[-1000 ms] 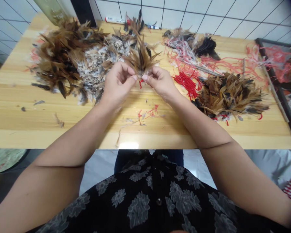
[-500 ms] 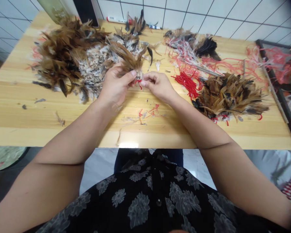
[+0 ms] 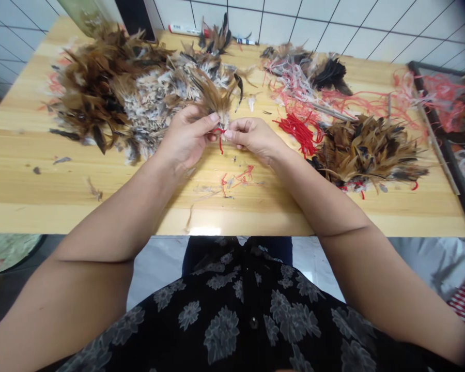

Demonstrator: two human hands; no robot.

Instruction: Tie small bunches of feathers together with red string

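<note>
My left hand [image 3: 191,133] pinches a bunch of brown feathers [image 3: 219,98] near its pale quill ends, thumb on top. Against those quill ends, my right hand [image 3: 253,137] has thumb and forefinger closed on a short red cord [image 3: 221,143], one end of which hangs below the fingers. Exactly how the cord passes around the quills is hidden by the fingertips. Behind and left of my left hand spreads a large heap of brown and pale feathers [image 3: 147,98]. Loose red cords [image 3: 298,133] lie in a bundle to the right of my right hand.
Feather bunches with red ends [image 3: 366,150] are piled at the right. Behind them are tangled pink and white strings [image 3: 294,82] and a dark-framed tray [image 3: 445,150]. Red scraps [image 3: 246,178] lie on the wooden table [image 3: 54,199]. Markers [image 3: 186,30] rest by the tiled wall.
The red cord's loose end now hangs straighter and lower beneath the fingers. The feather tips have swung slightly to the right. Both hands stay in nearly the same place.
</note>
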